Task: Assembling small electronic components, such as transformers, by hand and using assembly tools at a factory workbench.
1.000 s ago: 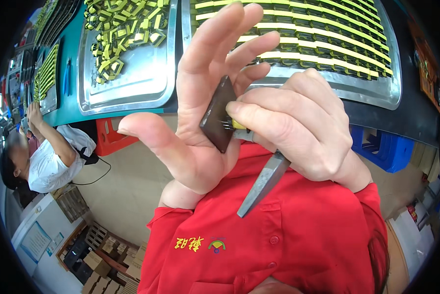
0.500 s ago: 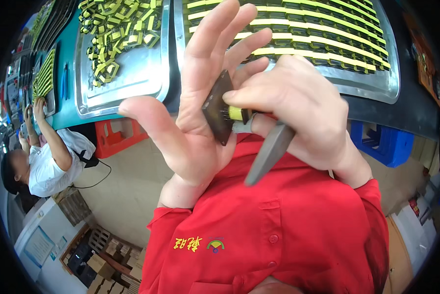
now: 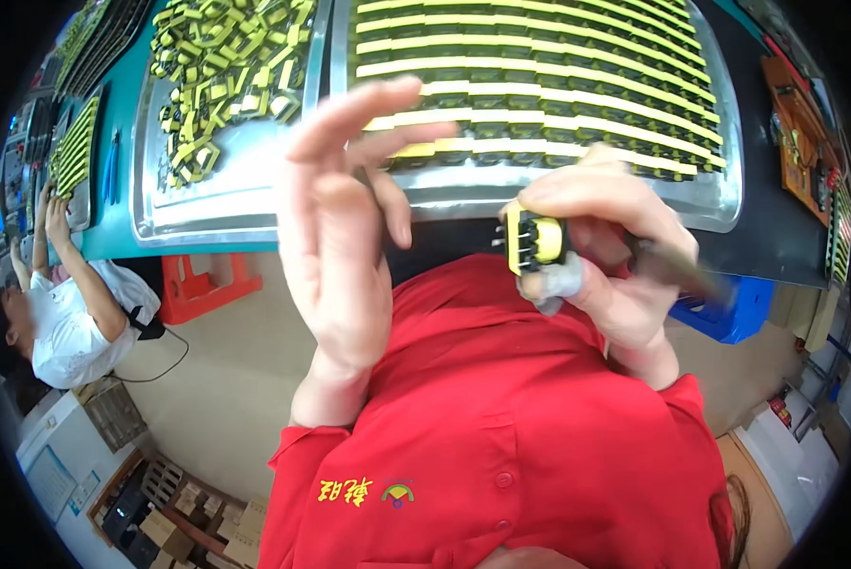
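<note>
My right hand (image 3: 624,237) pinches a small yellow-and-black transformer (image 3: 534,239) between thumb and fingers, its metal pins pointing left. Whitish wrapping (image 3: 550,283) covers a fingertip beneath it. A dark grey, blade-like tool (image 3: 681,273), blurred, is also tucked in this hand. To the left, my left hand (image 3: 340,228) is raised with fingers apart and slightly bent, somewhat blurred; nothing shows in it. Behind my hands, a metal tray (image 3: 444,194) carries many similar transformers (image 3: 539,114) in neat rows.
A second metal tray (image 3: 240,204) at the left holds a jumbled heap of transformers (image 3: 236,57). A red stool (image 3: 207,287) and a blue stool (image 3: 729,313) stand by the bench. Blue-handled pliers (image 3: 111,169) lie farther left, near another person (image 3: 93,327). A brown wooden rack (image 3: 797,137) is at right.
My hands have moved apart. The transformer has come away from the dark square plate, which no longer shows. My right hand has turned, and its grey tool now points right.
</note>
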A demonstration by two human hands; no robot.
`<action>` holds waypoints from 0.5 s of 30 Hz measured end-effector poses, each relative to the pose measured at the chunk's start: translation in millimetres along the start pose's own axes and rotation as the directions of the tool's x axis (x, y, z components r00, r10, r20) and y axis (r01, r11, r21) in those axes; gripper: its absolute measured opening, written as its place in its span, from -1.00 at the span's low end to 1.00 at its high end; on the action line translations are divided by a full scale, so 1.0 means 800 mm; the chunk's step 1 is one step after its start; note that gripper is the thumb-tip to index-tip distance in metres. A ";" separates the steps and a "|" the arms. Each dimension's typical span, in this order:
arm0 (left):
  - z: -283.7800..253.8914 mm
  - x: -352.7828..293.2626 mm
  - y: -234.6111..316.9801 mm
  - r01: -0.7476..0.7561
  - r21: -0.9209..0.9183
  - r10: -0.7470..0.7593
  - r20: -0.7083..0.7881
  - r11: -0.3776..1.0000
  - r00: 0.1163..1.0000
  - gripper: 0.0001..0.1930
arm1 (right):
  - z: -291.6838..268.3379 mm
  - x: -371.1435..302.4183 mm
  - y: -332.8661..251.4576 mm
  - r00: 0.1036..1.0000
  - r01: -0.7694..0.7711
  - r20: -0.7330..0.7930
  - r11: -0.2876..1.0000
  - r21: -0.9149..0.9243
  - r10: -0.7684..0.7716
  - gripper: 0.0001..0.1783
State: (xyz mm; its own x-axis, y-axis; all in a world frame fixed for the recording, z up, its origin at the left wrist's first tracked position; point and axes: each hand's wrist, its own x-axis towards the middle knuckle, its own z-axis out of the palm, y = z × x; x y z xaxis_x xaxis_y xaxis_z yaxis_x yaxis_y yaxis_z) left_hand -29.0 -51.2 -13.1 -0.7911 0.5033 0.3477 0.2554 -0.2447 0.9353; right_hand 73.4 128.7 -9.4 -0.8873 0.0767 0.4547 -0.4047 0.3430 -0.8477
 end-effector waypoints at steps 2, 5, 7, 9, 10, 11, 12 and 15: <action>0.018 -0.011 0.011 0.082 0.000 -0.082 0.001 0.997 0.997 -0.42 | 0.008 0.011 -0.027 0.834 -0.518 0.165 0.645 0.561 0.527 -0.47; 0.017 -0.007 0.010 -0.069 0.260 0.015 0.204 0.963 0.979 -0.52 | 0.029 -0.006 -0.005 0.835 -0.443 0.177 0.447 0.777 0.520 -0.45; 0.018 -0.014 0.011 0.022 0.173 -0.048 0.150 0.985 0.988 -0.60 | 0.033 -0.012 -0.002 0.800 -0.455 0.259 0.265 0.850 0.542 -0.43; 0.017 -0.017 0.012 0.013 0.140 -0.032 0.134 0.990 0.990 -0.62 | 0.038 -0.011 -0.008 0.782 -0.454 0.303 0.166 0.875 0.544 -0.42; 0.021 -0.019 0.022 0.188 0.026 -0.189 0.075 0.982 0.979 -0.63 | 0.039 -0.011 -0.011 0.755 -0.454 0.286 0.155 0.877 0.590 -0.45; 0.022 -0.020 0.027 0.348 -0.099 -0.346 0.033 0.932 0.938 -0.64 | 0.040 -0.012 -0.013 0.724 -0.453 0.269 0.143 0.880 0.635 -0.48; 0.014 -0.015 0.017 0.160 0.030 -0.162 0.080 0.987 0.984 -0.64 | 0.041 -0.016 -0.012 0.731 -0.450 0.274 0.140 0.882 0.625 -0.48; 0.009 -0.013 0.021 0.173 0.201 -0.192 0.079 0.964 0.978 -0.64 | 0.035 -0.045 0.001 0.801 -0.539 0.433 0.181 0.822 0.414 -0.60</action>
State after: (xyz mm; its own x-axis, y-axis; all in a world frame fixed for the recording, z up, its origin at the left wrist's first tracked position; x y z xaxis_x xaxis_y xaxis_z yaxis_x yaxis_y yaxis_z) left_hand -12.4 -54.3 -0.3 -0.7791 0.6047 0.1653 0.2206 0.0177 0.9752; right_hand 99.1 99.5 -34.0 -0.9736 -0.2025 -0.1052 0.2232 -0.7490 -0.6238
